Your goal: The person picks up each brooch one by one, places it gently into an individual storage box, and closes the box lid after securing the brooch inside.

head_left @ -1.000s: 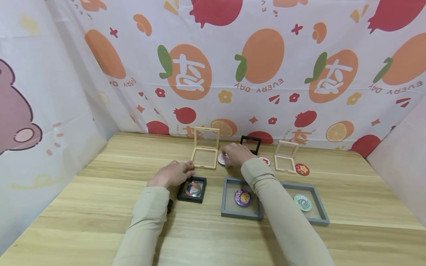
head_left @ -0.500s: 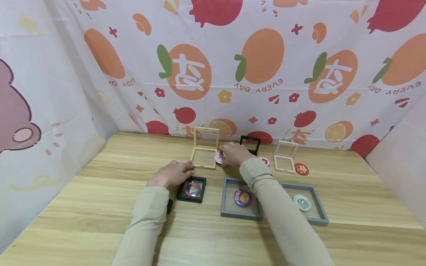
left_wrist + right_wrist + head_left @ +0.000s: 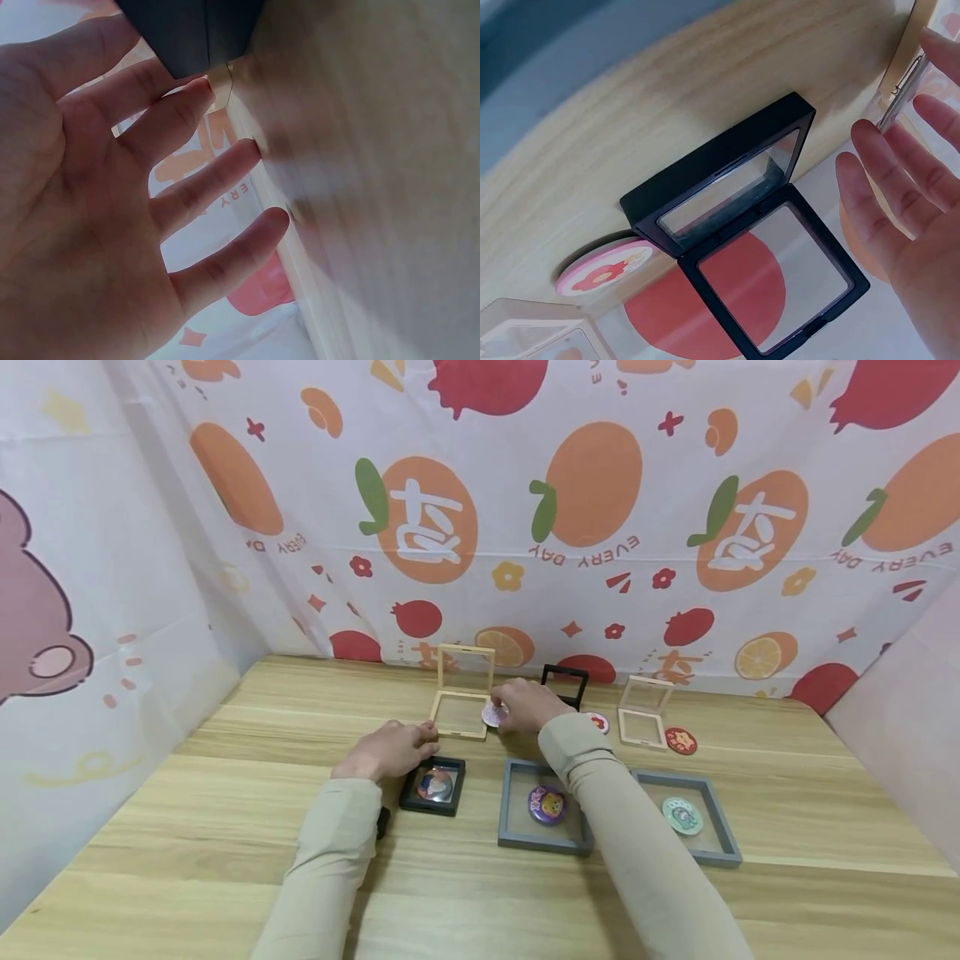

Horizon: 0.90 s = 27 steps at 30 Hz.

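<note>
My right hand (image 3: 525,705) pinches a pale pink-purple button badge (image 3: 491,714) by its edge, right at the right side of an open light-wood display frame (image 3: 459,735). In the right wrist view the badge (image 3: 902,91) is tilted, seen nearly edge-on with the pin on its back showing. My left hand (image 3: 388,750) lies with fingers extended, fingertips at the frame's lower left corner. The left wrist view shows its spread fingers (image 3: 217,187) reaching down to the tabletop. Just below this hand sits a closed black frame (image 3: 432,810) with a badge inside.
Two grey frames (image 3: 506,806) in front hold a purple badge (image 3: 547,805) and a green badge (image 3: 682,817). Behind stand an open black frame (image 3: 705,165) and a pale open frame (image 3: 642,742), with a white-and-red badge (image 3: 597,722) and a red badge (image 3: 681,742) near them. A patterned curtain (image 3: 510,527) backs the table.
My right hand has shifted slightly left, bringing the pinched badge up to the light-wood frame's right edge. The left hand stays in place.
</note>
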Tool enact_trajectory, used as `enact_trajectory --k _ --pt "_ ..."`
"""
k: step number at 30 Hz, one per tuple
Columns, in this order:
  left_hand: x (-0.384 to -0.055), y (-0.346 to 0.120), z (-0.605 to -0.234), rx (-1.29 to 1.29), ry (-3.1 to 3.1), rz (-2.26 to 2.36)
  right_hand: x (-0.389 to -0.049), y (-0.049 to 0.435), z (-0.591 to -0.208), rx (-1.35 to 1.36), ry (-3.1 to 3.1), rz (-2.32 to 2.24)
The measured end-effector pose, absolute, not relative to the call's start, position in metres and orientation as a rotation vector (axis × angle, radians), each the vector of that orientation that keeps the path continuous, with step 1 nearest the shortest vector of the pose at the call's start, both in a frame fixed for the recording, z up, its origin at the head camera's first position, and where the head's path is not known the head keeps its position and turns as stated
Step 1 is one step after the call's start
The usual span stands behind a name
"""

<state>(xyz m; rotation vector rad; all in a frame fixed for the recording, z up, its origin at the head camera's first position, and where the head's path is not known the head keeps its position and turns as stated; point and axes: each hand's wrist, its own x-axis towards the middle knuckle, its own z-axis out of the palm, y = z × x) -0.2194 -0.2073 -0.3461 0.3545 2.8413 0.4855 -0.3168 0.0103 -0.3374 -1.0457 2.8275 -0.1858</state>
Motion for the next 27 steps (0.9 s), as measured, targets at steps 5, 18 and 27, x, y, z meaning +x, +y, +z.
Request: enact_trajectory --k 5,18,27 --pt "-0.219 -0.208 -0.344 0.364 2.852 0.470 -0.316 0.007 -0.337 -1.060 2.801 -0.197" --pt "-0.219 -0.208 -0.347 0.358 2.849 0.472 -0.312 -0.007 -0.337 -1.078 2.791 -0.189" --pt "-0.217 -0.210 -0.346 0.365 2.870 0.450 -0.313 -0.019 -0.342 -1.143 2.834 -0.166"
